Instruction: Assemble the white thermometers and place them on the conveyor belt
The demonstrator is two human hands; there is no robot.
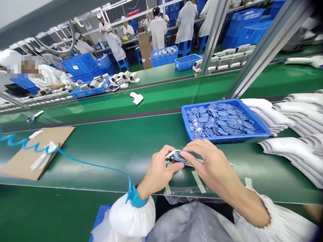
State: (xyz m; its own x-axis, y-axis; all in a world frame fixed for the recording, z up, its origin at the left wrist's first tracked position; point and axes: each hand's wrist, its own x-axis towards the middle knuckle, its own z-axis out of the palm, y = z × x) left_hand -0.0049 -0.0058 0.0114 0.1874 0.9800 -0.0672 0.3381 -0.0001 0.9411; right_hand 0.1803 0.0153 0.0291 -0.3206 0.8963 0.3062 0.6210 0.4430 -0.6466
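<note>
Head view: blue parts (219, 117) fill a tray (244, 137); left fingers (177, 166) and right fingers (198, 148) pinch a device (177, 156)

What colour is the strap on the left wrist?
Teal-blue; the strap shows best in the head view.

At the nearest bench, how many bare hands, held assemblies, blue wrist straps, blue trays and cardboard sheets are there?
Bare hands: 2 (left hand, right hand)
Held assembly: 1
Blue wrist strap: 1
Blue tray: 1
Cardboard sheet: 1
Total: 6
</note>
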